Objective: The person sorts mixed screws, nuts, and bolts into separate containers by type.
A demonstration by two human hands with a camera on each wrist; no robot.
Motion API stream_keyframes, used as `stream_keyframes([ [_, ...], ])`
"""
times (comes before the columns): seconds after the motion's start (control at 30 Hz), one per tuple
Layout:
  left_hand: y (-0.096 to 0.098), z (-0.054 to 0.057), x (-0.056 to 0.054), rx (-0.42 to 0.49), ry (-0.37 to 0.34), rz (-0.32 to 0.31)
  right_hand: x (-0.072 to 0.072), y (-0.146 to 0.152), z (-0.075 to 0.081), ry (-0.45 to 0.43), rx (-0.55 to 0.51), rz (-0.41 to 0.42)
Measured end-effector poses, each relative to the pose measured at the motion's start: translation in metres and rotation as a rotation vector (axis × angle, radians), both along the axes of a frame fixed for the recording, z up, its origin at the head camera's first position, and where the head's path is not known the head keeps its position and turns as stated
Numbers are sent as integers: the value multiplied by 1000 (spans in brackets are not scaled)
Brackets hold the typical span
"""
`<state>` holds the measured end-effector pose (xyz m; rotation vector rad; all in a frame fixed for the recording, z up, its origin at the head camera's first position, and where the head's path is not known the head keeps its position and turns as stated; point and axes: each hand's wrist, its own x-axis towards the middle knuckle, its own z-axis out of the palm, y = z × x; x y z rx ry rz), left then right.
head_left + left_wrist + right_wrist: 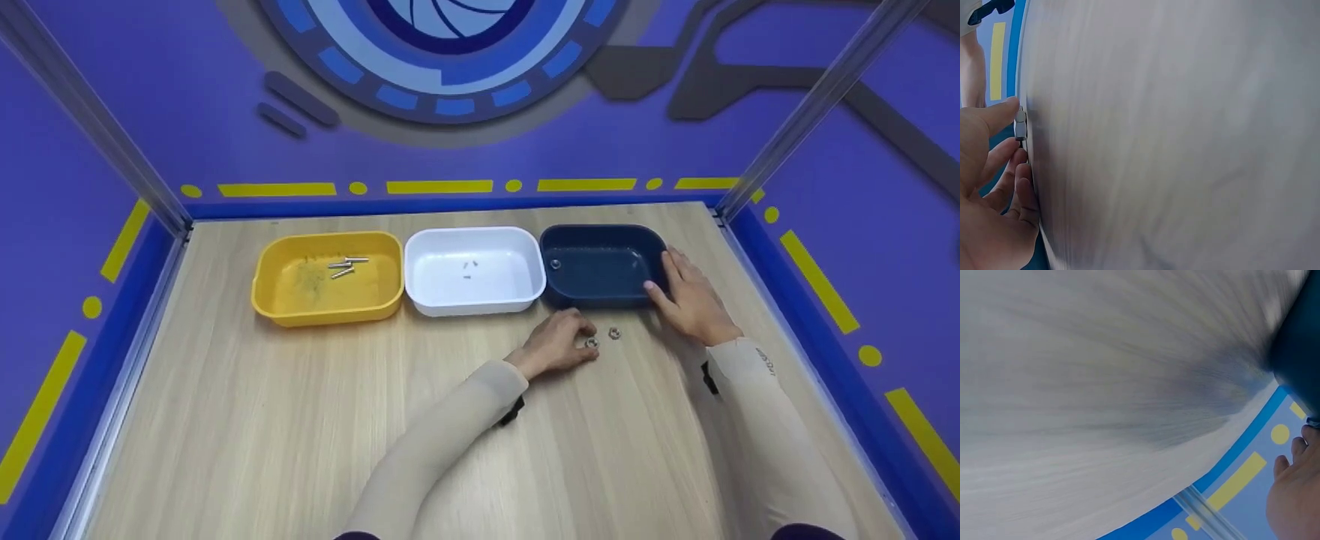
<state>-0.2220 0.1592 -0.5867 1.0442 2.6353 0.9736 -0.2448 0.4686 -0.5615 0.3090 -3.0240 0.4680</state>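
In the head view my left hand (556, 343) is low on the table in front of the dark blue bin (600, 301). Its thumb and forefinger stand apart on either side of a metal nut (592, 343); firm contact is not plain. The left wrist view shows nut metal (1021, 125) between that hand's thumb and fingers. A second nut (615, 333) lies just to the right. My right hand (694, 300) rests against the bin's right end, fingers straight along its side and thumb at the front corner. One more nut (556, 264) is inside the bin.
Left of the dark bin stands a white bin (474, 307) with several tiny screws (467, 277). Beyond it, a yellow bin (330, 318) holds several longer screws (343, 273). Purple walls (450, 165) enclose the wooden table (300, 435) on the back and sides.
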Motion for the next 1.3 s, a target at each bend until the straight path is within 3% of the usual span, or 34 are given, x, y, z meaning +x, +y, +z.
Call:
stream_keyframes([
  [0.7,3,-7,-5,13,3,4,0,0,2,-38,11,-12],
  [1.1,4,-4,-2,-18,11,-17,2,-2,1,-31,22,-15],
  [1.3,6,4,-1,-49,31,-26,0,-2,3,-13,25,-4],
])
